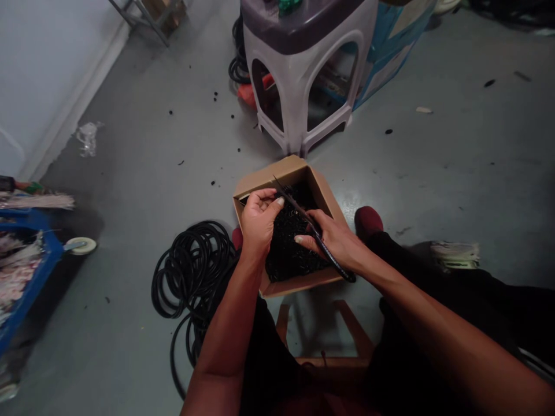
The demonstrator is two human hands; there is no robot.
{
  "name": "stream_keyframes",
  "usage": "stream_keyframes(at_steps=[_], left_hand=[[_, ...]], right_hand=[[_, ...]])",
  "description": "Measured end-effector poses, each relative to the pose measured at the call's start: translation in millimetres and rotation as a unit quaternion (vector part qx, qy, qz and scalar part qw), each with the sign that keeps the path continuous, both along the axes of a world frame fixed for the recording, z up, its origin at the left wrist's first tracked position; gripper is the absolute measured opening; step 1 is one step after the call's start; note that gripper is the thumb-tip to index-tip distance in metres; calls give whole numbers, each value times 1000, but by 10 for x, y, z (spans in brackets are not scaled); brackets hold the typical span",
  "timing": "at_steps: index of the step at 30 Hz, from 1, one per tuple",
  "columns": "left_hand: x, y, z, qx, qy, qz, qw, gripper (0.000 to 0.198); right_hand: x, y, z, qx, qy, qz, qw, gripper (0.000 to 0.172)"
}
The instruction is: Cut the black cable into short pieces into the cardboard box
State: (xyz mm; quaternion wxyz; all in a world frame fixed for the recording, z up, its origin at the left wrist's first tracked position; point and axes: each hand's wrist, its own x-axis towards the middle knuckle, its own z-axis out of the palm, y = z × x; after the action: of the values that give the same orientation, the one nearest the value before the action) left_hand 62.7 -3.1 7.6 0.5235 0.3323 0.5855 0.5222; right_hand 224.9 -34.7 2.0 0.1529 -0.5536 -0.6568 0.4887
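From the head camera, I'm looking down on work held over a cardboard box (286, 179) that sits on the floor and is heavily filled with small black pieces (288, 242). My right hand (336, 240) is closed around a long, slim black item (323, 242), which could be a cable length or a tool; the picture doesn't settle which. It slants across the box, with its tip near my left hand (260, 222). That hand is curled narrow just above the box, but I cannot tell whether it grips the item. A coil of black cable (193, 271) lies just beside the box, and dark red shoes (368, 222) flank it. Ahead stands a white-and-purple plastic stool (299, 86). Black scraps (214, 95) dot the grey floor, and a blue cart (32, 271) stands at far left, well clear of my hands.
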Motion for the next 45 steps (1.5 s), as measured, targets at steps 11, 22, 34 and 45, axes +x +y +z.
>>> stream_keyframes(at_steps=[11, 22, 34, 45], left_hand=[[12, -4, 3, -5, 8, -9, 1000, 19], [-4, -7, -38, -3, 20, -16, 1000, 18], [23, -19, -58, 29, 43, -21, 998, 18], [69, -24, -21, 1, -3, -3, 1000, 19]], right_hand=[[-6, -7, 25, -10, -6, 0, 1000, 54], [-33, -20, 4, 5, -24, 1, 1000, 52], [-40, -22, -86, 41, -33, -1, 999, 51], [-51, 6, -60, 31, -62, -9, 998, 23]])
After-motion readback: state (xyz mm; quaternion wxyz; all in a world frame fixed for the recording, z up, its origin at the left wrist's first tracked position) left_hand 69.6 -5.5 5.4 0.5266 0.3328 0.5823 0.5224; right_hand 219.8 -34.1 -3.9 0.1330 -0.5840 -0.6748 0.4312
